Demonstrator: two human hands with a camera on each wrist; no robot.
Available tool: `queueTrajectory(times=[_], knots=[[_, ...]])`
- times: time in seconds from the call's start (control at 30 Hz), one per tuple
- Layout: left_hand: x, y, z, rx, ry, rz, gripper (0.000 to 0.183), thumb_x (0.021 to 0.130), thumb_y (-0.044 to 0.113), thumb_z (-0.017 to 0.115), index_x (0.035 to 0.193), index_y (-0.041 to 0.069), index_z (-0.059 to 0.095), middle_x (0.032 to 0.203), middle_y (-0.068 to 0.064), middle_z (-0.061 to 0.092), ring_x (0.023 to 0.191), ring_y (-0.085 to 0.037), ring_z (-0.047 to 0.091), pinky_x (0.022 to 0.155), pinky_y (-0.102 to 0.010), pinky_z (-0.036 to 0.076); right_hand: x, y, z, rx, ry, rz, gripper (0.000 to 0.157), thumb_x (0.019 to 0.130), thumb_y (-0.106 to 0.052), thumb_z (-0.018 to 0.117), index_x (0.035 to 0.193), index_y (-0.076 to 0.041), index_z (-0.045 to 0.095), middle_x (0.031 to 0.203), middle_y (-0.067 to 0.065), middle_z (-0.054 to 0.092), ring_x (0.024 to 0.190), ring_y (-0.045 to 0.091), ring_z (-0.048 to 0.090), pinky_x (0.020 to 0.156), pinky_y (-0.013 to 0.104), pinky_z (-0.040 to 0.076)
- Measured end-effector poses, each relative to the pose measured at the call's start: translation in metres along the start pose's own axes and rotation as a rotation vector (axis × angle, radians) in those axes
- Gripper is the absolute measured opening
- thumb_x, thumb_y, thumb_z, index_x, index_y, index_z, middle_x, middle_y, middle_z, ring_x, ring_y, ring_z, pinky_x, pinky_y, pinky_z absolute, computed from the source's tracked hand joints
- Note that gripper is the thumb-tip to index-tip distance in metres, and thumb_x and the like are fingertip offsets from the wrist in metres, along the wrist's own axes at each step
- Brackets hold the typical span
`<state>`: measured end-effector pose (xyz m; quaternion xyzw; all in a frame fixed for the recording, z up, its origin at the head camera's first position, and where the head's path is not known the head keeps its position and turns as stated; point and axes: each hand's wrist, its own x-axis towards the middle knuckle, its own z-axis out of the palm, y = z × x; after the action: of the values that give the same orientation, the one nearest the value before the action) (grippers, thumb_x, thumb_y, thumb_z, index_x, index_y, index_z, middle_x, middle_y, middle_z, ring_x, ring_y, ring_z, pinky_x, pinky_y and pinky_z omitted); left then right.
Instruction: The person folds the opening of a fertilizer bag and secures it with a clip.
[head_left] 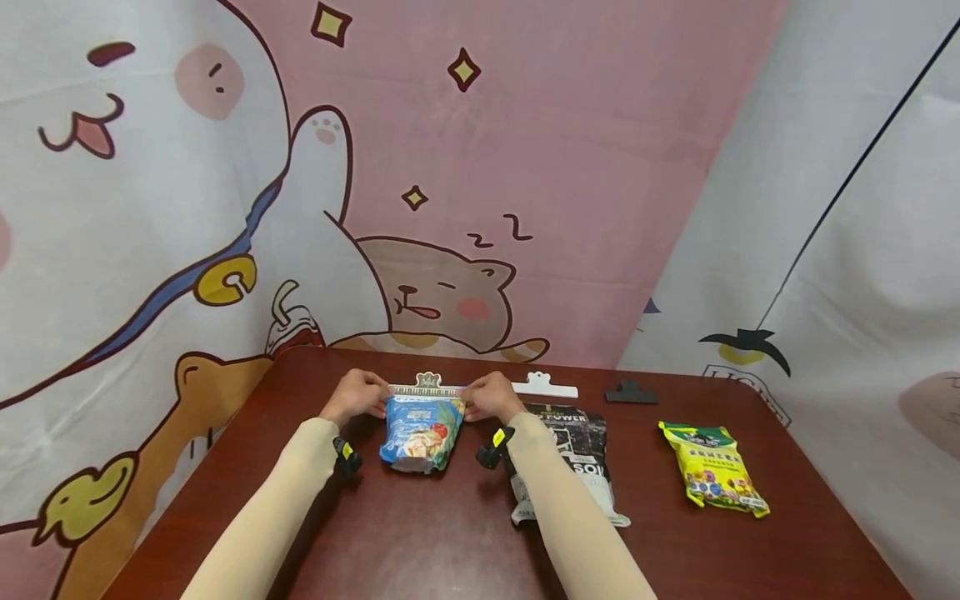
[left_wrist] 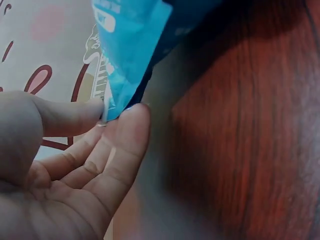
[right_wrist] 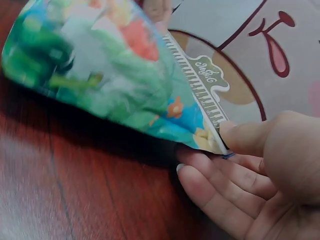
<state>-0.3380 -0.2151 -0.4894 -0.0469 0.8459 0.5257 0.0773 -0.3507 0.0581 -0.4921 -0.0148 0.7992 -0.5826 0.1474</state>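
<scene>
A plump blue bag (head_left: 420,433) printed with food and flowers lies on the table, its top edge at the far side. Along that edge runs a clip with a piano-key pattern (head_left: 427,389) and a crown-shaped handle. My left hand (head_left: 358,395) pinches the left corner of the bag together with the clip's end, between thumb and index finger. At the opposite corner my right hand (head_left: 491,396) has its thumb on the clip (right_wrist: 202,90) and fingers beneath the bag (right_wrist: 110,75). In the left wrist view the blue corner (left_wrist: 130,55) narrows into the fingertips.
Right of the blue bag lies a black and white soil bag (head_left: 592,446), partly covered by my right forearm. A white clip (head_left: 543,387) and a black clip (head_left: 632,393) lie behind it. Farther right is a yellow bag (head_left: 712,467). A patterned cloth (head_left: 570,208) hangs behind the table.
</scene>
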Motion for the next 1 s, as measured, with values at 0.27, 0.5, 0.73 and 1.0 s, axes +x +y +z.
queueTrajectory(times=[0.27,0.5,0.73,1.0], knots=[[0.002,-0.002,0.002,0.070,-0.027,0.003,0.021,0.097,0.006,0.067,0.108,-0.011,0.071,0.091,-0.019,0.074,0.065,-0.020,0.072,0.065,-0.037,0.063,0.004,0.002,0.002,-0.123,0.033,0.005,0.020,0.094,-0.014,0.075,0.098,0.005,0.076,0.079,0.018,0.075,0.058,0.018,0.073,0.060,0.034,0.062],[0.003,-0.003,0.003,0.073,-0.001,0.004,0.018,0.095,0.004,0.069,0.104,-0.011,0.072,0.085,-0.019,0.074,0.064,-0.020,0.072,0.063,-0.039,0.063,0.004,0.000,0.006,-0.203,0.069,-0.019,0.016,0.092,-0.010,0.075,0.089,0.005,0.077,0.070,0.017,0.074,0.058,0.023,0.074,0.056,0.035,0.061],[0.001,-0.004,0.004,0.092,0.049,-0.007,0.014,0.090,0.004,0.075,0.096,-0.009,0.076,0.083,-0.019,0.074,0.063,-0.022,0.072,0.060,-0.037,0.062,-0.001,-0.004,0.013,-0.423,0.147,-0.085,0.020,0.087,-0.012,0.081,0.074,0.001,0.074,0.061,0.014,0.072,0.050,0.020,0.070,0.052,0.034,0.059],[-0.003,-0.001,0.003,0.141,0.066,-0.002,0.019,0.092,0.014,0.076,0.097,-0.004,0.075,0.087,-0.017,0.071,0.068,-0.023,0.070,0.062,-0.037,0.062,-0.011,-0.014,-0.002,-0.509,0.031,-0.117,0.018,0.092,-0.017,0.077,0.090,0.001,0.076,0.077,0.016,0.075,0.066,0.027,0.075,0.060,0.036,0.062]])
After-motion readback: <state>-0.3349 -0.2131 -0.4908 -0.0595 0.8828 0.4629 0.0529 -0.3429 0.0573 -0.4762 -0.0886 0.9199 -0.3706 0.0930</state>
